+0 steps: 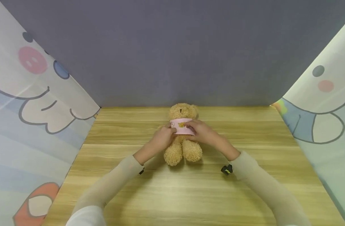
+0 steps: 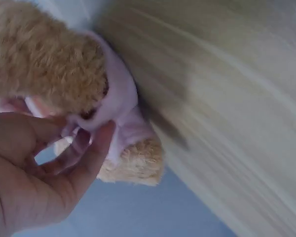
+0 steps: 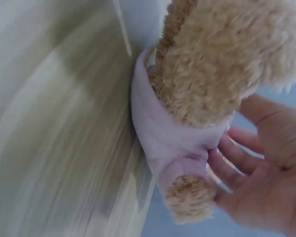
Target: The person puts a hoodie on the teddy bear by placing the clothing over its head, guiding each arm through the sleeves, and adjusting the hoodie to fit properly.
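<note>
A tan plush teddy bear (image 1: 173, 154) in a pink shirt (image 1: 178, 121) lies on its back on the wooden table, head toward the grey wall. A small yellow motif marks the shirt's chest. My left hand (image 1: 163, 138) is at the bear's side, and in the left wrist view it pinches the shirt's hem (image 2: 96, 121) between thumb and fingers. On the other side, my right hand (image 1: 204, 133) holds the shirt front, its fingertips (image 3: 227, 170) against the cloth and thumb by the bear's lower belly. Where the right thumb tip rests is partly hidden.
The wood-grain table (image 1: 178, 194) meets a grey wall (image 1: 172, 56) just behind the bear's head. Cartoon-printed curtains (image 1: 28, 131) hang along both sides. A black device (image 1: 227, 169) is at the right wrist.
</note>
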The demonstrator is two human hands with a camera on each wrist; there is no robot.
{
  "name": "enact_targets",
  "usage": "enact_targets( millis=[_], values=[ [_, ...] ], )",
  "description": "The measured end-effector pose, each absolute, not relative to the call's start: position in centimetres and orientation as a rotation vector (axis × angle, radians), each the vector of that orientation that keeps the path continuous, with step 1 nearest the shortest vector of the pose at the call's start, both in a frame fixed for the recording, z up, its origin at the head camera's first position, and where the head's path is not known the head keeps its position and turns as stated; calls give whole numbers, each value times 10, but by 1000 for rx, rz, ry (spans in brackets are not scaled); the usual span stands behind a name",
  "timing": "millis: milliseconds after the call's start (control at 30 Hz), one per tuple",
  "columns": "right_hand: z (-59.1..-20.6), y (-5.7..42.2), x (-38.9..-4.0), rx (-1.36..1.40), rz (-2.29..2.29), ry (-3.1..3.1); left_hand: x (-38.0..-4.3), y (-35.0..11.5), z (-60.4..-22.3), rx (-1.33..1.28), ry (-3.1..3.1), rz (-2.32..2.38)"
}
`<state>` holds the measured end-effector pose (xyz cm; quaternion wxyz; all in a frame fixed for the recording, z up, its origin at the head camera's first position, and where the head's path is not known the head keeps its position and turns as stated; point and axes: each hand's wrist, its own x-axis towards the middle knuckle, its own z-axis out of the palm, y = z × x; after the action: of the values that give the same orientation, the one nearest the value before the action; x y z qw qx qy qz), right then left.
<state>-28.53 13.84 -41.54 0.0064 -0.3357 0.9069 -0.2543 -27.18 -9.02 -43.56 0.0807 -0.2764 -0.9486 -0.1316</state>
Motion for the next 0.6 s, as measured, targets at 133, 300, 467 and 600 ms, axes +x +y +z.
enact_targets(
  millis=[133,300,467,600],
  values=[
    [-421,148,-280,-786,-759,2844,-270,-99,-445,-854,-2781,-363],
    [-435,154,-278,-651,-700,2861,-263,-102,-454,-999,-2790,-572],
    [-440,152,-276,-692,-620,3024,-257,-95,-448,-954,-2747,-700],
    [-444,151,-269,-712,-593,3096,-249,-94,-448,-823,-2805,-719]
  ],
)
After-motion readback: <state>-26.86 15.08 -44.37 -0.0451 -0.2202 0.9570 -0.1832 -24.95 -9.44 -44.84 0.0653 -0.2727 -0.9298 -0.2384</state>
